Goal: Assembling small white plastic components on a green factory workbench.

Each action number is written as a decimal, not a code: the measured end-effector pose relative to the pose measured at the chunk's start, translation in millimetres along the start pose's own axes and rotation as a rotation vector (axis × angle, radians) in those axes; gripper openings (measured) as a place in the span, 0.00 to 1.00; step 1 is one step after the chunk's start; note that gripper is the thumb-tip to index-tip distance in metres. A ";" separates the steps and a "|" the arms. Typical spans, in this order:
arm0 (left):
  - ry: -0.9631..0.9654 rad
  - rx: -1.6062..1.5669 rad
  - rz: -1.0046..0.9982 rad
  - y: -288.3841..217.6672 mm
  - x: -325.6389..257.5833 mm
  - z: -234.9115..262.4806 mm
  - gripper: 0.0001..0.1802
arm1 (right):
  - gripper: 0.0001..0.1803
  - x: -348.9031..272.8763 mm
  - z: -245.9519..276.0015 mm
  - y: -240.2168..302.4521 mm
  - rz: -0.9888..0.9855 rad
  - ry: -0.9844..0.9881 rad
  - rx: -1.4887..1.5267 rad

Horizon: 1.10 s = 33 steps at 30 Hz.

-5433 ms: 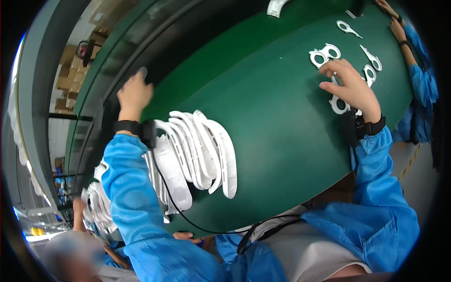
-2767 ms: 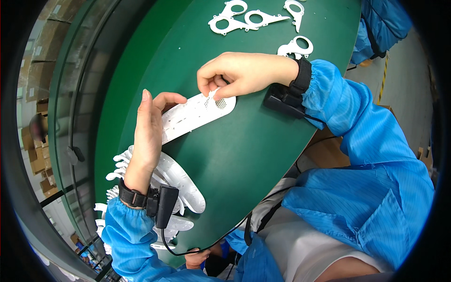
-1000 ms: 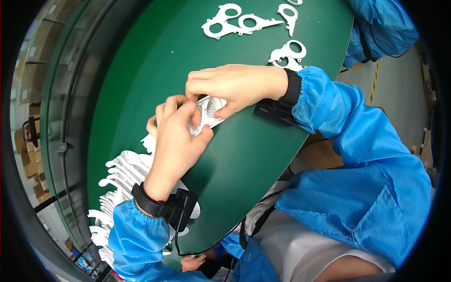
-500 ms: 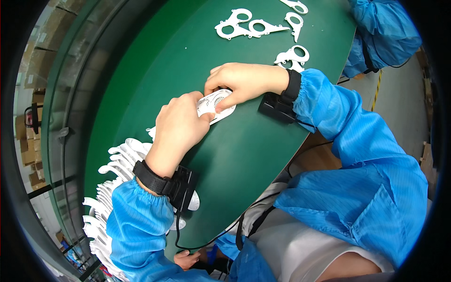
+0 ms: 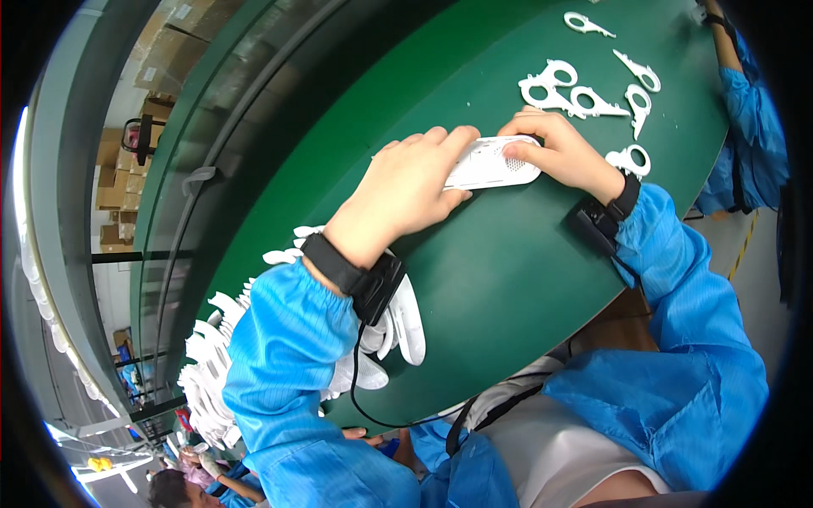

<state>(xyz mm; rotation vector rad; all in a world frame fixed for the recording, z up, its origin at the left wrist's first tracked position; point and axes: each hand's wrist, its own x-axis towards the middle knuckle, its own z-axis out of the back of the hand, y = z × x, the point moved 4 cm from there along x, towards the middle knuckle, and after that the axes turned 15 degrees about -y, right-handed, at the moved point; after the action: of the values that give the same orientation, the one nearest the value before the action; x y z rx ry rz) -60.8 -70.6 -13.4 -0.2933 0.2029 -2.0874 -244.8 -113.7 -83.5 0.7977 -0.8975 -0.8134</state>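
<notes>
Between my two hands is a white oblong plastic housing [image 5: 489, 168] with rounded ends and a patch of small holes near its right end. My left hand [image 5: 412, 182] grips its left end, fingers over the far edge and thumb at the near edge. At the right end, my right hand [image 5: 561, 154] holds it with the thumb on the top face by the holes; its fingers curl round the far side, partly hidden. The housing is held over the green table [image 5: 500, 254].
White ring-shaped plastic parts [image 5: 550, 88] lie at the far right of the table. Many curved white parts [image 5: 207, 360] are piled at the left, and more white shells [image 5: 408, 326] sit beside my left forearm. Another person's blue sleeve [image 5: 752, 114] is at the right edge.
My view has shifted, so the table parts appear further right. The housing has turned more level, and my hands are further apart, now at its two ends.
</notes>
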 end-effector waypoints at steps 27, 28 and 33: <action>-0.402 0.496 1.072 543.2 -176.0 57.9 0.43 | 0.16 2.3 -8.7 3.2 -0.063 -0.070 -0.192; -0.389 0.480 1.069 533.0 -165.4 46.6 0.43 | 0.16 0.3 -5.4 0.7 -0.079 -0.074 -0.213; -0.603 0.347 1.282 486.3 -162.1 45.1 0.46 | 0.15 -5.9 -3.4 -9.7 -0.185 -0.065 -0.242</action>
<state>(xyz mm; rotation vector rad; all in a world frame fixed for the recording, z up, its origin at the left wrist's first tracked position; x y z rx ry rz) 431.4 -178.1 -118.0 -0.4130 -0.2846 -0.6879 -246.5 -112.3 -95.1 0.6505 -0.7720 -1.0929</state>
